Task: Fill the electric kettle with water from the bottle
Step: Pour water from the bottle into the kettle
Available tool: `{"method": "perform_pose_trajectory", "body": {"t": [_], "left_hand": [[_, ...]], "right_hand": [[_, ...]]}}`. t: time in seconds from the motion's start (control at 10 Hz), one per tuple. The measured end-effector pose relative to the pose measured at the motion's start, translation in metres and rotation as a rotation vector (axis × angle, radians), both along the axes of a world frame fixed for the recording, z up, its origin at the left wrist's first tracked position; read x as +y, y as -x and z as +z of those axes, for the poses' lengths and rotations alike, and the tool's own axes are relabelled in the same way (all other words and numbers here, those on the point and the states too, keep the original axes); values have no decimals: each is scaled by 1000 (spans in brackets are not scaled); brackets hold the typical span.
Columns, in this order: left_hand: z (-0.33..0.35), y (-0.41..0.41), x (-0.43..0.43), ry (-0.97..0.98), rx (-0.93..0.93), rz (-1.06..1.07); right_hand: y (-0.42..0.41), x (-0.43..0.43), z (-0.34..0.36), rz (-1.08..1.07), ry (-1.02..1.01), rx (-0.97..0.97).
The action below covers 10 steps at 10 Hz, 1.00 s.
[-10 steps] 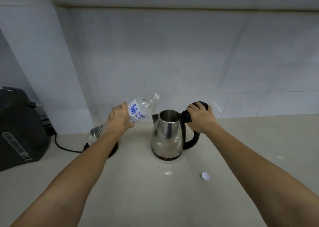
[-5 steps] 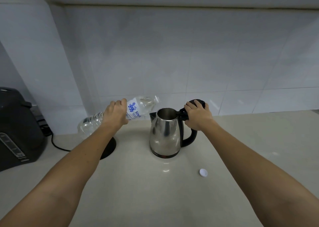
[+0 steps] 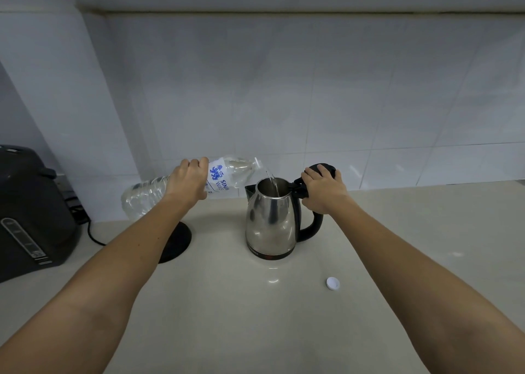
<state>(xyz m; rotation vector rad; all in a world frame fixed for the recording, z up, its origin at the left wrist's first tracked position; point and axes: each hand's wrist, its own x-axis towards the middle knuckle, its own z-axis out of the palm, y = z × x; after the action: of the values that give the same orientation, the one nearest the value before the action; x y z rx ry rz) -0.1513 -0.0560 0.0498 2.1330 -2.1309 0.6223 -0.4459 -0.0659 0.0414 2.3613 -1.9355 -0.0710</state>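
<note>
A steel electric kettle [image 3: 270,223] with a black handle stands on the pale counter, its lid swung open. My right hand [image 3: 322,190] grips the top of the handle and holds the lid back. My left hand [image 3: 189,182] is wrapped round the middle of a clear plastic water bottle [image 3: 227,176] with a blue-printed label. The bottle lies nearly level, neck pointing right, just above the kettle's mouth. A thin stream of water [image 3: 272,181] runs from the neck into the kettle.
The kettle's round black base [image 3: 177,241] sits left of it, partly under my left forearm, with a cord running left. A dark appliance [image 3: 31,211] stands at the far left. The white bottle cap [image 3: 333,283] lies on the counter [image 3: 255,317] front right. Tiled wall behind.
The bottle has tipped from neck-up to about level and moved right over the kettle's mouth; water now flows out. My right hand stays on the handle.
</note>
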Motion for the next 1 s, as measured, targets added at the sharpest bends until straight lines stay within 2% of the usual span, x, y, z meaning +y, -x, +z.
{"method": "perform_pose_trajectory", "body": {"t": [1.0], "left_hand": [[20, -2, 2, 15, -120, 28]], "right_hand": [[1, -2, -4, 3, 1, 3]]}}
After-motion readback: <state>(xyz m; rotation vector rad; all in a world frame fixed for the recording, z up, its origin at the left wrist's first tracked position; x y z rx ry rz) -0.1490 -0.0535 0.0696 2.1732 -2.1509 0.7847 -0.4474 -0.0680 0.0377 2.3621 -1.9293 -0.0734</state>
